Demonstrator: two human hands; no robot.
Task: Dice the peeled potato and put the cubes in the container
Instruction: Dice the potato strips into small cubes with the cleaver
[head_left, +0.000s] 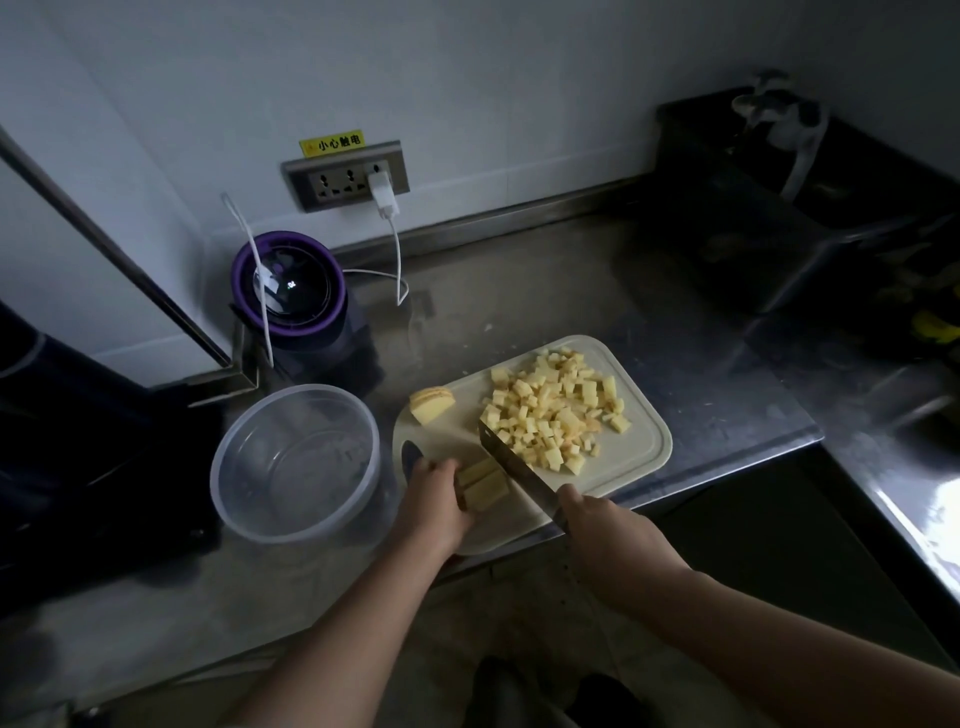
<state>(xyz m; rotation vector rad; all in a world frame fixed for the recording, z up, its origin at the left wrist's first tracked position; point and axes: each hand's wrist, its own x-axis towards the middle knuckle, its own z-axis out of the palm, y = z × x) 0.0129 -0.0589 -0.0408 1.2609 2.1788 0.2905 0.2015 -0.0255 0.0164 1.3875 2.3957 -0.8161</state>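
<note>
A pale cutting board (647, 457) lies on the steel counter. A heap of potato cubes (558, 410) covers its far right half. My left hand (434, 501) holds down a stack of potato strips (483, 483) at the board's near left. My right hand (605, 530) grips the handle of a knife (511, 467), whose blade lies just right of the strips and beside the cubes. A potato end piece (431, 405) sits at the board's far left corner. The clear round container (296, 462) stands left of the board with no cubes in it.
A purple blender base (291, 296) with a white cable stands behind the container, below a wall socket (345, 176). A dark sink (779, 228) lies at the far right. The counter's front edge (701, 478) runs just behind my wrists.
</note>
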